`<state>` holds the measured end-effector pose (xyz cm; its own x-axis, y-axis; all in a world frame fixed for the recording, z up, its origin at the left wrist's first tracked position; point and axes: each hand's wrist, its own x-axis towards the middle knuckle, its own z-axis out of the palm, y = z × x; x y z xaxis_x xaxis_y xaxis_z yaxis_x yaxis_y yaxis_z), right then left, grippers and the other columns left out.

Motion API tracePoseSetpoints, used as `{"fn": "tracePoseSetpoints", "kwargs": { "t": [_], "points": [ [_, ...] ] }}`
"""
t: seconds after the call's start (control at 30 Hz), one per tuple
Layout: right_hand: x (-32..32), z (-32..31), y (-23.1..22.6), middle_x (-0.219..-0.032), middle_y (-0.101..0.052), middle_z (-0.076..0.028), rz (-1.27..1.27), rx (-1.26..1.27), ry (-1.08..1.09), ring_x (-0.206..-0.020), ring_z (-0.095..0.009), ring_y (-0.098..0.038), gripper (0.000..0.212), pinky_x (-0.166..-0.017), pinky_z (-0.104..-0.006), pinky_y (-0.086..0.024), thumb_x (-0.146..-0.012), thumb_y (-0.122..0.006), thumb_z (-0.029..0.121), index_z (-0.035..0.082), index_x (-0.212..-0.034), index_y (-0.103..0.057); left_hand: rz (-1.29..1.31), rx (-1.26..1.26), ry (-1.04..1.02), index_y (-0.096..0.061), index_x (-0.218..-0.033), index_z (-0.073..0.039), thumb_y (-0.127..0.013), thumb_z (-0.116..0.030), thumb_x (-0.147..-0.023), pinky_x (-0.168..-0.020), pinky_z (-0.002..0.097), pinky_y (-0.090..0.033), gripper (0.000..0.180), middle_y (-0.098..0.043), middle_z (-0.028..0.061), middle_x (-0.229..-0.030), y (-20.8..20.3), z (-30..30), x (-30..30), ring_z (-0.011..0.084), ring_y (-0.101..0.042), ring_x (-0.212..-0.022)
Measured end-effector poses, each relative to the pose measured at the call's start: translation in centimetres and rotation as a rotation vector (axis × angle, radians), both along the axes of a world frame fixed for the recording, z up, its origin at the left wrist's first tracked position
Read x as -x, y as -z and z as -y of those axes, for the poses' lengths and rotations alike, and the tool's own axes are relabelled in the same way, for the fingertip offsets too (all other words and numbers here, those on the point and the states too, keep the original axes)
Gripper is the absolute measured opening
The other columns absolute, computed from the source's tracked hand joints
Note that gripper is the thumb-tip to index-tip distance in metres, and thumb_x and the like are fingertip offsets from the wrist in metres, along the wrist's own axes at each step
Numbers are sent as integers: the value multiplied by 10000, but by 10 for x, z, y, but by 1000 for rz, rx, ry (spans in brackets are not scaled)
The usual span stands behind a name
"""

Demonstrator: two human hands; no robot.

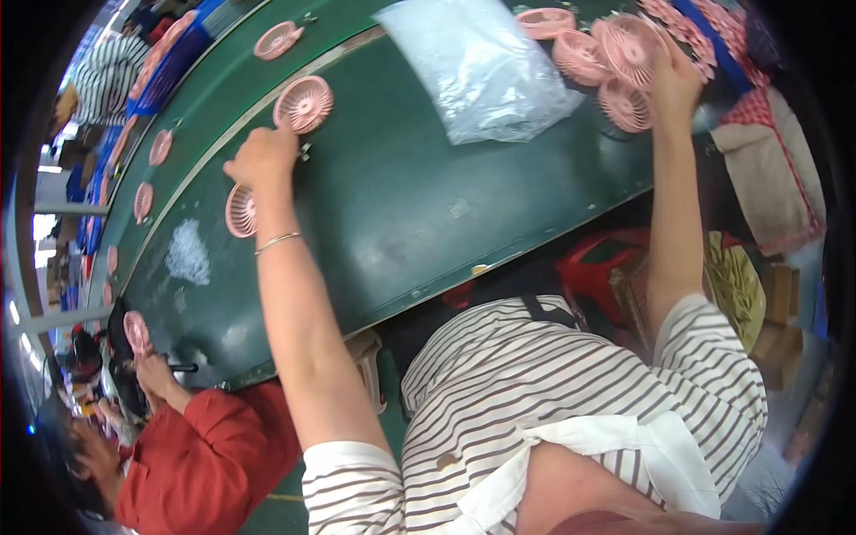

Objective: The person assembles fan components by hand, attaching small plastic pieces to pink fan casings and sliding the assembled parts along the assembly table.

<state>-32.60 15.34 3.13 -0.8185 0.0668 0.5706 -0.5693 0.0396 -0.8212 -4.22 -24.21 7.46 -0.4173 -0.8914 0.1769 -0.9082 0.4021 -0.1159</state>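
My left hand (266,159) reaches over the green bench, its fingers closed at the lower rim of a round, slatted pink fan guard (304,104); the fingertips are partly hidden. Another pink guard (239,212) lies beside that wrist, half covered by it. At the far right, my right hand (676,87) grips the edge of a pink fan guard (628,52) above a cluster of similar ones. Among these are one guard (578,57) to its left and one (624,105) just below.
A clear plastic bag (486,71) lies between my hands. Small whitish pieces (188,253) sit in a pile at left. More guards (278,40) are spaced along the far green strip. A co-worker in red (209,455) holds a pink guard (135,332) at lower left.
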Motion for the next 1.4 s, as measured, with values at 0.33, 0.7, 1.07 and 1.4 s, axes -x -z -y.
{"fn": "tracePoseSetpoints", "kwargs": {
  "t": [0.33, 0.7, 1.07, 1.4],
  "points": [
    [102, 34, 14, -1017, -631, -249, 254, -339, 377, -979, -370, -601, 385, -863, -405, -466, -837, -590, 251, -45, -1083, -602, -694, -9, 583, -661, -977, -25, -664, -187, -810, -715, 330, -500, 233, -665, 102, -872, 8, -39, -3, 227, -634, -817],
    [-131, 54, 42, -795, -597, -118, -231, -715, -337, -774, -307, -589, 115, -692, -385, -482, -738, -695, 119, 28, -792, -651, -1204, -564, 618, -626, -1126, 14, -631, 24, -833, -757, 220, -458, 293, -536, 30, -940, 31, -161, -87, 100, -552, -834],
    [-125, 68, 65, -778, -577, -124, -213, -795, -193, -748, -318, -582, 70, -657, -407, -475, -759, -647, 85, 40, -763, -593, -1291, -776, 566, -600, -1129, 33, -654, 37, -809, -808, 241, -475, 325, -636, 82, -1043, 64, -197, -98, 124, -579, -915],
    [-220, 90, 18, -822, -607, 6, 554, -195, -1003, -753, -48, -537, 73, -684, -198, -437, -845, -634, 43, -20, -882, -631, -1271, -792, 572, -619, -1115, 26, -654, 15, -816, -819, 243, -464, 302, -648, 75, -1025, 63, -202, -104, 110, -572, -893]
  ]
}}
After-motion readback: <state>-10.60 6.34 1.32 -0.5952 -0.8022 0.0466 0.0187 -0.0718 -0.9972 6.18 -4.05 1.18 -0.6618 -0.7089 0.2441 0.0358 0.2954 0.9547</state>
